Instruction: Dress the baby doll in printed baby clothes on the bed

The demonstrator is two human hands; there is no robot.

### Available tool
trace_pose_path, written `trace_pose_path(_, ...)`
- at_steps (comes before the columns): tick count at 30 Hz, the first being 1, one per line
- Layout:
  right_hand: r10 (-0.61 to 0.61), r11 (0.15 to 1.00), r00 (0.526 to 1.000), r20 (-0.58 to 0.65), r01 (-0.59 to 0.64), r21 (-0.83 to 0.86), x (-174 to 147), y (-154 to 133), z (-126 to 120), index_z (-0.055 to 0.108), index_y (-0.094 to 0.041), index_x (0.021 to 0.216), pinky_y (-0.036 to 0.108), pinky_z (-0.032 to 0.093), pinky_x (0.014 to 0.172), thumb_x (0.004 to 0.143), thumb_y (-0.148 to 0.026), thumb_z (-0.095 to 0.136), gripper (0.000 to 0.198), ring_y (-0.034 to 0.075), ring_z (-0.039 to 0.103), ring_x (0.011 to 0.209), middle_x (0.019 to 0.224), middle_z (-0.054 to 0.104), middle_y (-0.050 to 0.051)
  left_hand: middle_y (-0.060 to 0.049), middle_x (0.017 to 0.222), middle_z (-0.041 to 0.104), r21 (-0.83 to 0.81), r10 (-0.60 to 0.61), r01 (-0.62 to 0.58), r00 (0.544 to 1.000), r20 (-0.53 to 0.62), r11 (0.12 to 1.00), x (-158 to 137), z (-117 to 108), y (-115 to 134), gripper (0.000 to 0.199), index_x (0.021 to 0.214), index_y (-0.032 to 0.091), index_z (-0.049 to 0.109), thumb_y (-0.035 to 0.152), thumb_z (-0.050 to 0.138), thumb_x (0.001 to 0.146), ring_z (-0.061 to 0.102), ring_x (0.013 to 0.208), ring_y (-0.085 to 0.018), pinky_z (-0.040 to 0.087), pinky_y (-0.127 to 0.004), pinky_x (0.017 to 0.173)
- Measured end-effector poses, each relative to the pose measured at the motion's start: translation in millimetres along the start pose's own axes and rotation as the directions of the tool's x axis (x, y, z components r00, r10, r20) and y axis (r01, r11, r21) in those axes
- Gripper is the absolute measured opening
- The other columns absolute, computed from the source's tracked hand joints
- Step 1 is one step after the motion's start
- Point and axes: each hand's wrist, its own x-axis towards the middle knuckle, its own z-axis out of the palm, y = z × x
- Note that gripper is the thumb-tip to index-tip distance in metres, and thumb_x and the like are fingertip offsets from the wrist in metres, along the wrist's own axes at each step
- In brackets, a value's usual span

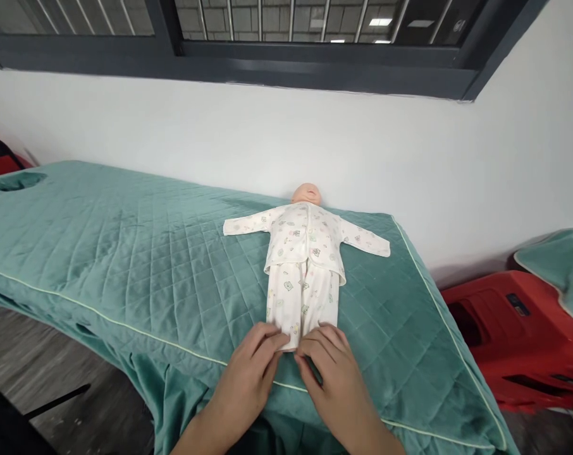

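Note:
A baby doll point(307, 193) lies on its back across the green quilted cover, its head toward the wall. It wears a white printed long-sleeved top point(305, 235), sleeves spread to both sides, and matching white trousers point(286, 297). At the bottom of the trousers, my left hand point(248, 373) pinches the hem of the leg on the left. My right hand point(334, 373) has its fingers closed on the hem of the other leg, close beside the left. The doll's feet and hands are hidden.
The green quilted cover point(148, 253) lies over a long bed with a hole point(18, 181) at its far left. A white wall point(172, 133) and a dark-framed barred window point(315, 63) stand behind. Red plastic stools point(518, 341) are at the right.

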Motion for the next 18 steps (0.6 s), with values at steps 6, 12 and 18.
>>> trace_pose_path(6, 0.048, 0.994, 0.990, -0.131, -0.035, 0.102, -23, 13, -6, 0.056, -0.026, 0.123, 0.039, 0.050, 0.101, 0.095, -0.016, 0.054, 0.031, 0.022, 0.058, 0.117, 0.122, 0.063, 0.007, -0.011, 0.117, 0.059, 0.209, 0.080, -0.071, 0.996, -0.034, 0.975, 8, -3, 13, 0.034, 0.127, 0.023, 0.055, 0.020, 0.057, 0.093, 0.057, 0.108, -0.023, 0.053, -0.041, 0.093)
trace_pose_path(12, 0.293, 0.949, 0.928, -0.229, -0.253, 0.186, -38, 32, 2, 0.057, -0.024, 0.119, 0.031, 0.056, 0.078, 0.092, -0.026, 0.062, 0.027, 0.020, 0.063, 0.096, 0.107, 0.064, 0.006, -0.011, 0.127, 0.057, 0.318, 0.115, -0.102, 0.993, -0.023, 0.943, 31, 14, 41, 0.027, 0.115, 0.020, 0.061, 0.013, 0.056, 0.089, 0.048, 0.124, -0.029, 0.049, -0.049, 0.100)
trace_pose_path(18, 0.271, 0.947, 0.944, -0.188, -0.226, 0.230, -35, 36, -6, 0.057, -0.022, 0.090, 0.027, 0.050, 0.071, 0.095, -0.019, 0.053, 0.007, 0.016, 0.059, 0.079, 0.086, 0.059, 0.002, -0.010, 0.121, 0.061, 0.266, 0.098, -0.065, 0.989, -0.114, 0.962, 36, 24, 43, 0.018, 0.100, 0.018, 0.061, 0.008, 0.052, 0.088, 0.049, 0.124, -0.028, 0.048, -0.049, 0.100)
